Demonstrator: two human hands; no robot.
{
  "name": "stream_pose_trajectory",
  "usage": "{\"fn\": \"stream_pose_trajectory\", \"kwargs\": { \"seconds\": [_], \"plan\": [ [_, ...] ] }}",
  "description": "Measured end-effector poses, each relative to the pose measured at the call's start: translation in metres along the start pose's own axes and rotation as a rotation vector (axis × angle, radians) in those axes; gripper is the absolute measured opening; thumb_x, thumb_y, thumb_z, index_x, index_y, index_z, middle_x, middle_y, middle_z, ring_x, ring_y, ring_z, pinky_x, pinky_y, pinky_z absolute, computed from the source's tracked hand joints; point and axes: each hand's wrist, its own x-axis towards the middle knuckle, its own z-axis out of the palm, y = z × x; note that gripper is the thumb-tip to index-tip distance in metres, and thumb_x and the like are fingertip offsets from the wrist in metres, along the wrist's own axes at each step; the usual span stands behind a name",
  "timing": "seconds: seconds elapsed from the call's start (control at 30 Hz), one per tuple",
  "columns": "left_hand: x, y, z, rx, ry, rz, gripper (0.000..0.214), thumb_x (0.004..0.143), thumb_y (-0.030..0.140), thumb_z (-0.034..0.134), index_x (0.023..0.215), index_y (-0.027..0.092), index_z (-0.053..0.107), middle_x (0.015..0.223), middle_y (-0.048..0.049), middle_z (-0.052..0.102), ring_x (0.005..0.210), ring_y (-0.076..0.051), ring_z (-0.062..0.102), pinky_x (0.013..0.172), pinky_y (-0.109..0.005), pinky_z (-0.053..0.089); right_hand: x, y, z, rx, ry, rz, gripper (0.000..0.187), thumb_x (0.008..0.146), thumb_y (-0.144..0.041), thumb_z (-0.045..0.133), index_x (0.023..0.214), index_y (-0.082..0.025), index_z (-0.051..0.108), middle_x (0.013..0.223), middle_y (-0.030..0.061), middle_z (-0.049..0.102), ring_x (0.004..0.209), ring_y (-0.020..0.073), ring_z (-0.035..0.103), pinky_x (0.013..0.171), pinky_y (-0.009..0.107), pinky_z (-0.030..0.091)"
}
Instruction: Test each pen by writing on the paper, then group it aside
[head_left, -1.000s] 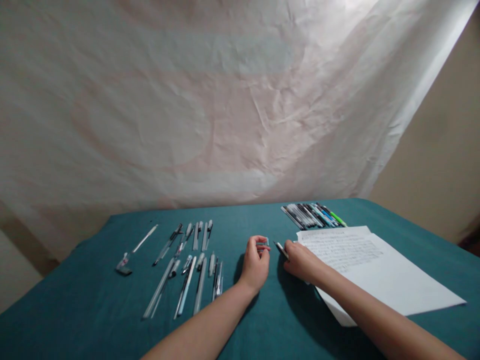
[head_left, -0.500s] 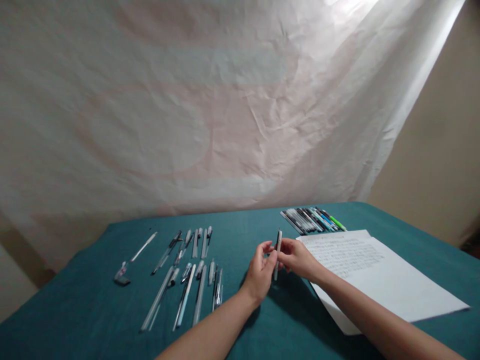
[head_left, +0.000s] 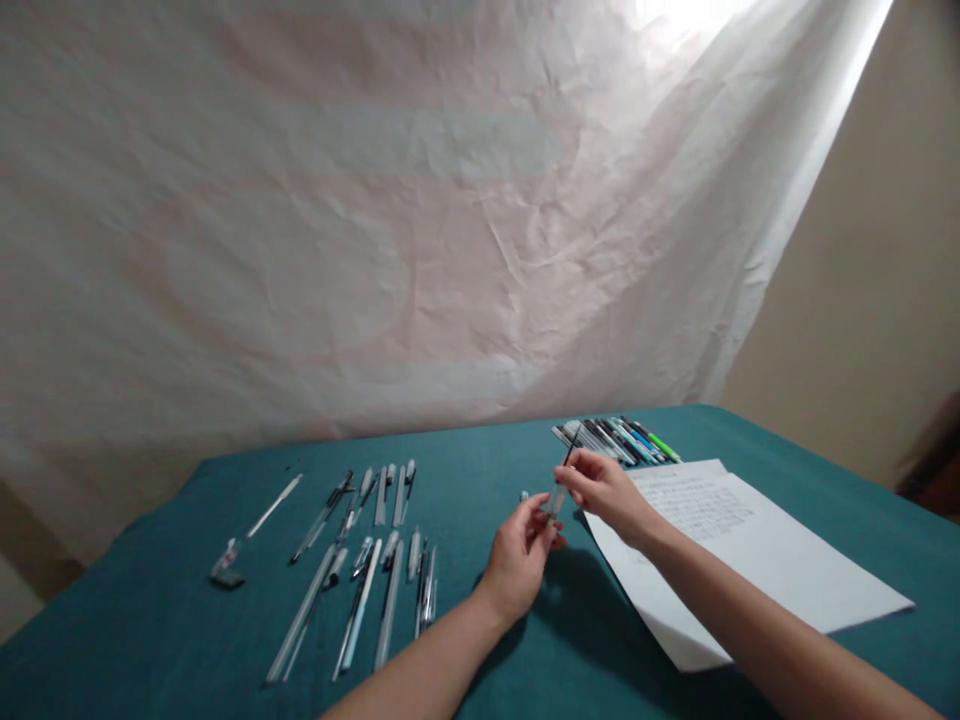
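My left hand (head_left: 516,558) is closed around a pale translucent pen barrel (head_left: 556,502), tilted upward over the table. A small light piece, perhaps a cap (head_left: 524,496), pokes out above its fingers. My right hand (head_left: 604,492) pinches a thin dark pen refill (head_left: 572,446) just above the barrel's upper end. Fingers hide where refill and barrel meet, so I cannot tell how far one is inside the other. To the left of my hands, taken-apart pens (head_left: 363,605) lie in two rough rows of barrels, caps and refills.
Written paper sheets (head_left: 780,570) lie under and beside my right forearm. Behind them is a row of pens (head_left: 622,440), one bright green. A white pen-like stick (head_left: 274,506) and a small dark-ended item (head_left: 226,575) lie far left on the green cloth (head_left: 465,470).
My right hand has risen slightly away from my left, with the dark refill now standing out above its fingers. The pen was held upright between both hands before. The view has shifted a little.
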Motion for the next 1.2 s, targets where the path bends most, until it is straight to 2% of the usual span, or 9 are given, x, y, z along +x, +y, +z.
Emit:
{"fn": "stream_pose_trajectory", "kwargs": {
  "seconds": [0.17,0.4,0.57,0.73,0.87,1.0,1.1,1.2],
  "plan": [
    [-0.001,0.006,0.0,0.109,-0.009,0.025,0.024,0.085,0.023,0.047,0.106,0.018,0.055,0.094,-0.0061,0.058,0.078,-0.016,0.06,0.074,-0.03,0.05,0.006,-0.025,-0.026,0.126,0.157,-0.1,0.024,0.075,-0.037,0.06,0.07,-0.016,0.05,0.048,-0.0073,0.043,0.04,0.0035,0.031,0.037,0.016,0.021],
    [-0.001,0.01,0.0,0.139,-0.008,0.047,0.024,0.085,0.025,0.047,0.106,0.019,0.056,0.092,-0.0046,0.057,0.077,-0.015,0.06,0.073,-0.029,0.05,0.006,-0.03,-0.034,0.116,0.181,-0.125,0.024,0.073,-0.037,0.063,0.071,-0.016,0.052,0.049,-0.0066,0.045,0.041,0.0041,0.034,0.037,0.016,0.021],
    [-0.002,0.013,0.0,0.136,-0.023,0.043,0.024,0.085,0.025,0.046,0.107,0.019,0.055,0.093,-0.0047,0.056,0.078,-0.015,0.06,0.073,-0.029,0.05,0.005,-0.028,-0.031,0.04,0.151,-0.115,0.026,0.073,-0.04,0.062,0.07,-0.016,0.051,0.05,-0.007,0.044,0.042,0.0043,0.035,0.038,0.017,0.024],
    [-0.002,0.011,0.001,0.101,-0.006,0.027,0.025,0.085,0.026,0.046,0.108,0.018,0.052,0.093,-0.0056,0.056,0.079,-0.015,0.06,0.074,-0.03,0.049,0.003,-0.025,-0.027,-0.142,-0.033,-0.093,0.026,0.072,-0.041,0.062,0.073,-0.016,0.056,0.054,-0.0057,0.048,0.044,0.0058,0.041,0.039,0.018,0.031],
    [-0.001,0.009,-0.001,0.072,0.141,0.051,0.022,0.087,0.028,0.043,0.107,0.018,0.046,0.092,-0.0046,0.055,0.077,-0.013,0.059,0.074,-0.029,0.048,0.005,-0.011,-0.023,-0.273,-0.105,-0.069,0.031,0.078,-0.042,0.052,0.092,-0.015,0.059,0.067,-0.0007,0.057,0.048,0.0081,0.049,0.041,0.019,0.037],
    [0.001,0.008,-0.004,0.097,0.285,0.093,0.019,0.088,0.029,0.042,0.104,0.019,0.043,0.093,-0.0041,0.054,0.077,-0.013,0.059,0.075,-0.029,0.047,0.007,0.018,-0.015,-0.491,-0.125,-0.142,0.024,0.081,-0.034,0.05,0.089,-0.015,0.062,0.07,0.0022,0.061,0.057,0.0117,0.055,0.051,0.022,0.043],
    [0.003,0.007,-0.005,0.11,0.317,0.113,0.018,0.088,0.029,0.041,0.104,0.019,0.042,0.093,-0.0039,0.054,0.078,-0.013,0.058,0.075,-0.029,0.046,0.003,0.037,-0.003,-0.698,-0.161,-0.24,0.018,0.081,-0.024,0.05,0.09,-0.017,0.064,0.081,0.0051,0.062,0.072,0.0147,0.057,0.065,0.026,0.045],
    [0.003,0.005,-0.006,0.119,0.332,0.129,0.018,0.088,0.027,0.041,0.104,0.019,0.042,0.092,-0.0034,0.053,0.078,-0.013,0.056,0.077,-0.029,0.046,-0.003,0.046,0.008,-0.856,-0.225,-0.316,0.022,0.083,-0.018,0.048,0.099,-0.02,0.063,0.092,0.0072,0.06,0.085,0.0169,0.056,0.076,0.028,0.043]
  ]
}}
